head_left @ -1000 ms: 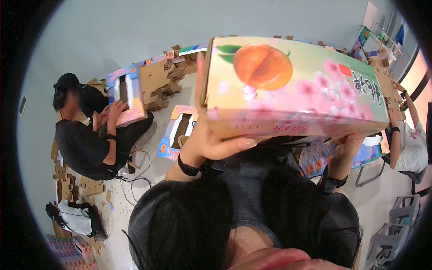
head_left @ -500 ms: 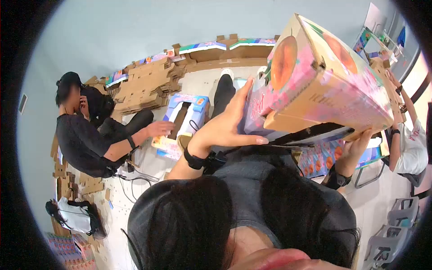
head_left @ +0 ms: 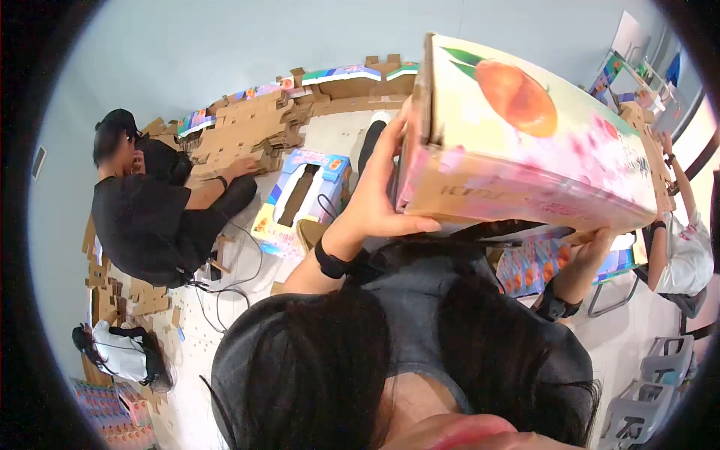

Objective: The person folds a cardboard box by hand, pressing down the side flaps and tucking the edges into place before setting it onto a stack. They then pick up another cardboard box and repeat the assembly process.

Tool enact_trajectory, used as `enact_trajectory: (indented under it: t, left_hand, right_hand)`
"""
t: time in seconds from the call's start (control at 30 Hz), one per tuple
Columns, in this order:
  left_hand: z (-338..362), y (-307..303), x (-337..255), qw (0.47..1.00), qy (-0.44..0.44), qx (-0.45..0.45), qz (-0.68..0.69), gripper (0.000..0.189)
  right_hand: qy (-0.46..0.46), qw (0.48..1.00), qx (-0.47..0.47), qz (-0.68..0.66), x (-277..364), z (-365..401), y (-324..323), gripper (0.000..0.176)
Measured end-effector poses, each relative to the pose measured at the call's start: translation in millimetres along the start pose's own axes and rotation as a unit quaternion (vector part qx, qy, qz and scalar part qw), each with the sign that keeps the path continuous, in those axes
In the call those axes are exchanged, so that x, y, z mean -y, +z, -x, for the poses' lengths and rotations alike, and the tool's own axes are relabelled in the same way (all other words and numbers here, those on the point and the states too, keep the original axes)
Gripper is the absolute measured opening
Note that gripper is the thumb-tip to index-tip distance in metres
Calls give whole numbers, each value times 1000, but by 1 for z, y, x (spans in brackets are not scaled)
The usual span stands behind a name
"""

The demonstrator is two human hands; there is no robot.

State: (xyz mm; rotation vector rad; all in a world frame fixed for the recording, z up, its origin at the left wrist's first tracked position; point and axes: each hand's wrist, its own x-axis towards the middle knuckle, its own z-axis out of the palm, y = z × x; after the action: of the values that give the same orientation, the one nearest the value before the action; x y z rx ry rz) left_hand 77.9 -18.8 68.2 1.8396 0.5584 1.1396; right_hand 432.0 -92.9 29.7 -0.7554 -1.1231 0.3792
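A printed cardboard box, cream and pink with orange fruit and a green leaf on it, is held up in front of my chest, tilted. My left hand grips its left end, the thumb along the lower edge and the fingers up the side. Under the lower right corner, my right hand supports the box; its fingers are partly hidden behind the cardboard. A dark opening shows along the underside. Both wrists wear black bands.
On the floor at left stands another printed box with a long slot. Flattened brown cardboard lies stacked by the wall. A person in black sits at left, another person at right. Grey stools stand at lower right.
The box has turned and shifted left in my hands, so its fruit-printed panel now faces me more. The seated person's hand has moved off the slotted box toward the stacked cardboard.
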Motion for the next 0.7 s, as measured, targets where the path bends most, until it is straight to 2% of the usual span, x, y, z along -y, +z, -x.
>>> enact_trajectory:
  t: [0.13, 0.2, 0.3, 0.4, 0.43, 0.47, 0.5, 0.57, 0.6, 0.63, 0.7]
  left_hand:
    - [-1, -12, 13, 996, 66, -64, 16, 105]
    - [1, -23, 29, 991, 44, -112, 57, 97]
    - [8, -48, 51, 984, 8, -172, 50, 89]
    - [21, -70, 44, 979, -50, -196, -8, 81]
    - [22, -79, 57, 977, -19, -208, -41, 78]
    - [26, -85, 66, 973, 12, -220, -75, 75]
    - [30, -89, 65, 976, -3, -216, -18, 68]
    - [41, -97, 76, 963, -18, -269, 25, 70]
    - [48, -106, 86, 954, -25, -295, 47, 71]
    - [59, -128, 110, 959, -30, -278, 47, 80]
    - [71, -130, 110, 946, -4, -308, 102, 86]
  right_hand:
    - [18, 975, 161, 154, -14, -9, 7, 80]
    - [17, 939, 244, 242, -24, -11, 9, 80]
    - [23, 870, 328, 366, -38, -11, 10, 89]
    - [278, 812, 405, 315, -43, -13, 14, 103]
    - [362, 777, 424, 292, -45, -12, 14, 108]
    - [359, 777, 434, 281, -51, -9, 12, 109]
    - [355, 777, 443, 270, -63, -5, 10, 110]
    - [312, 798, 450, 251, -87, 3, 10, 112]
    - [273, 817, 446, 243, -99, 8, 12, 113]
    - [233, 834, 441, 235, -105, 11, 14, 114]
    - [202, 862, 392, 251, -107, 10, 22, 115]
